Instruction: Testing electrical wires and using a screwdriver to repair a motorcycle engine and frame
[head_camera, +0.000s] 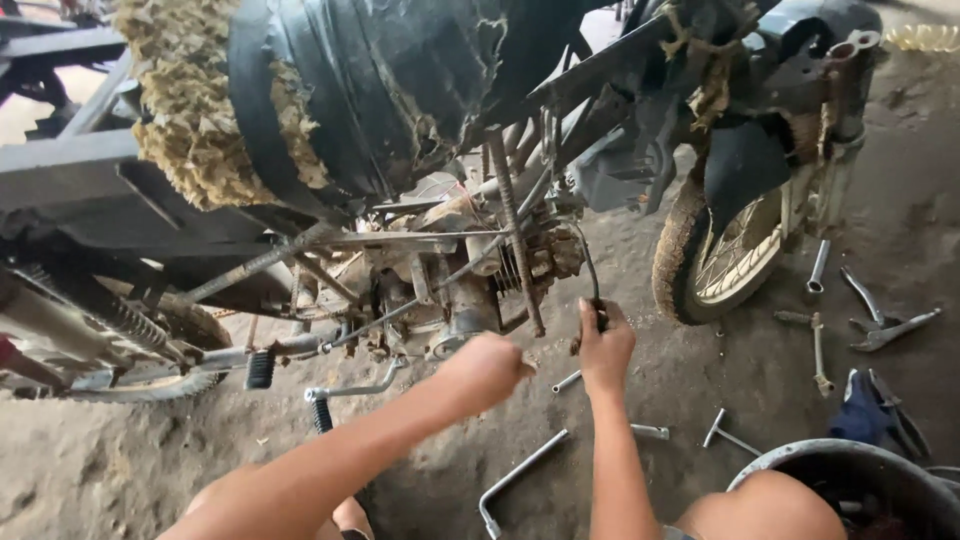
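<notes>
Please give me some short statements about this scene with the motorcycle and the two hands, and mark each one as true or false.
1. The right hand is closed around a thin black cable that hangs from the engine. True.
2. The left hand holds a long L-shaped wrench. False: the L-shaped wrench lies on the dirt floor below the arms, and the left hand is a closed fist near the engine.
3. The motorcycle seat is torn, with yellow foam showing. True.
4. Pliers lie on the ground at the right, beyond the front wheel. True.
5. The front wheel has been taken off. False: it is in place, under the fork.
</notes>
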